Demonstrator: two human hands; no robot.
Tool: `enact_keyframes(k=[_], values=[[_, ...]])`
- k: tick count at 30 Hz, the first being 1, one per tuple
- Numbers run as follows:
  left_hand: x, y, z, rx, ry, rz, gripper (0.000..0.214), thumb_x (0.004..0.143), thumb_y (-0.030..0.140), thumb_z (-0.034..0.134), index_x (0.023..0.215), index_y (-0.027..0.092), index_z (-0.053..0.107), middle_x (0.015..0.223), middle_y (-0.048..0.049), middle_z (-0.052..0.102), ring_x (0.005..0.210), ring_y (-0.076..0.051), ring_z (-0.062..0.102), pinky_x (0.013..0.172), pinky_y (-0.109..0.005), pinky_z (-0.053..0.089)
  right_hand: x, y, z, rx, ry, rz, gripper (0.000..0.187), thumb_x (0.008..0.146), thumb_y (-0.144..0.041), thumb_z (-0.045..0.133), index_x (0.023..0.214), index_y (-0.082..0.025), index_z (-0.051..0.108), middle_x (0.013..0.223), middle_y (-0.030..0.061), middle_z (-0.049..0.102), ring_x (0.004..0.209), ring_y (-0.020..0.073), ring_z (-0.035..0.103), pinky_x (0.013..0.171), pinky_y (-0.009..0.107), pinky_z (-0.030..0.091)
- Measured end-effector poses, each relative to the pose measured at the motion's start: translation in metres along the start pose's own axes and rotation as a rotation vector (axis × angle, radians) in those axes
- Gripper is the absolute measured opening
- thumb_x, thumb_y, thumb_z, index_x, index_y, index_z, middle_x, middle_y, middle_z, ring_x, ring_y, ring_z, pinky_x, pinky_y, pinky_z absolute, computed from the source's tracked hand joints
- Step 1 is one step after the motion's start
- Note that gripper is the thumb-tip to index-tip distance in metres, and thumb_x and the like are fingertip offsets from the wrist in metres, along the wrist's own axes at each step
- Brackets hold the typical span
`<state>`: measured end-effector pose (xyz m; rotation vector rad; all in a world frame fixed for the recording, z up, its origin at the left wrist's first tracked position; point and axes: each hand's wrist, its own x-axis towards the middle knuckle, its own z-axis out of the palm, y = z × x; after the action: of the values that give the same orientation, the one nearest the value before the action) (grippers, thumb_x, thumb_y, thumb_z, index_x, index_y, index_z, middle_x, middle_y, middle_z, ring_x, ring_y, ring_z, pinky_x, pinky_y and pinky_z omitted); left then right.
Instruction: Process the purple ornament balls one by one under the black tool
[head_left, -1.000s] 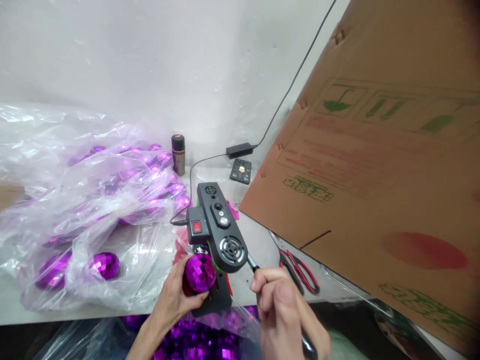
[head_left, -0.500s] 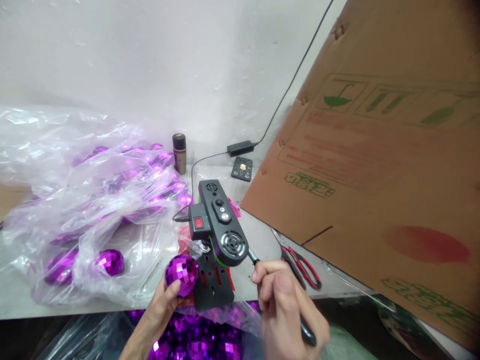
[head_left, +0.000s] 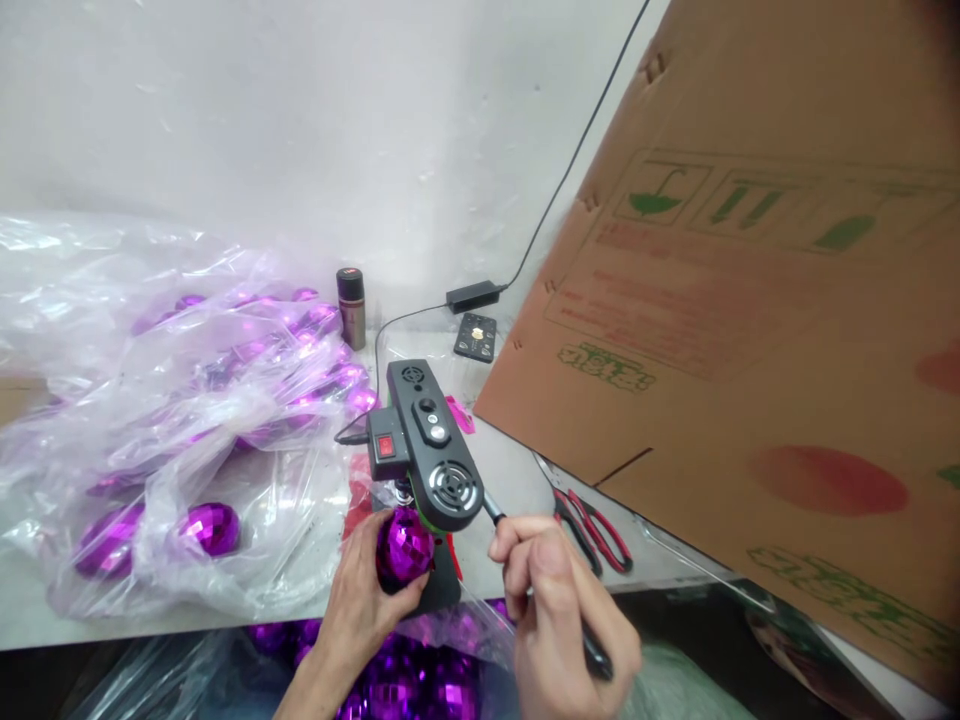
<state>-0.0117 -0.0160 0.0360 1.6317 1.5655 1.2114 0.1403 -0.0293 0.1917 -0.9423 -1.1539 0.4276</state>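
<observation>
My left hand [head_left: 358, 598] grips a purple faceted ball [head_left: 403, 547] and holds it under the head of a small black bench machine [head_left: 429, 458] with a red switch. My right hand [head_left: 551, 610] is closed round the machine's black lever handle [head_left: 495, 517], which sticks out to the right of the head. The ball sits on the machine's black base plate, partly hidden by the head above it.
Clear plastic bags with several purple balls [head_left: 202, 527] cover the left of the white table [head_left: 517, 480]. More purple balls [head_left: 405, 690] lie below the table edge. Red-handled pliers [head_left: 592, 530] lie right of the machine. A large cardboard sheet [head_left: 750, 330] leans at the right.
My left hand had the ball out to the left of the machine half a second ago; it has brought a ball back under the head. My right hand stays on the lever.
</observation>
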Motion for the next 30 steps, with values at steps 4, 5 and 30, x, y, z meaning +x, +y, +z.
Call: enact_keyframes(k=[4, 5, 30], values=[[0.002, 0.001, -0.002, 0.026, -0.051, 0.064, 0.063, 0.075, 0.031, 0.081, 0.135, 0.021, 0.063, 0.124, -0.0144, 0.077, 0.114, -0.039, 0.077, 0.102, -0.059, 0.063, -0.001, 0.001, -0.002, -0.002, -0.018, -0.018, 0.044, 0.110, -0.020, 0.053, 0.066, -0.019, 0.056, 0.064, 0.0006, 0.057, 0.059, 0.0117, 0.057, 0.047, 0.023, 0.035], [0.003, 0.002, -0.003, 0.035, -0.062, 0.079, 0.063, 0.075, 0.030, 0.080, 0.135, 0.021, 0.063, 0.125, -0.0146, 0.077, 0.116, -0.039, 0.076, 0.103, -0.060, 0.062, -0.001, 0.001, -0.002, -0.004, -0.016, -0.023, 0.044, 0.110, -0.020, 0.053, 0.066, -0.019, 0.056, 0.063, 0.0006, 0.057, 0.059, 0.0122, 0.057, 0.047, 0.023, 0.035], [-0.003, -0.018, 0.021, -0.112, -0.157, -0.002, 0.076, 0.079, 0.035, 0.085, 0.149, 0.023, 0.056, 0.149, -0.0173, 0.066, 0.141, -0.042, 0.062, 0.120, -0.065, 0.050, -0.007, 0.006, -0.006, -0.012, -0.023, -0.060, 0.039, 0.110, -0.015, 0.051, 0.072, -0.020, 0.056, 0.068, 0.0002, 0.059, 0.066, 0.0117, 0.061, 0.052, 0.021, 0.041]])
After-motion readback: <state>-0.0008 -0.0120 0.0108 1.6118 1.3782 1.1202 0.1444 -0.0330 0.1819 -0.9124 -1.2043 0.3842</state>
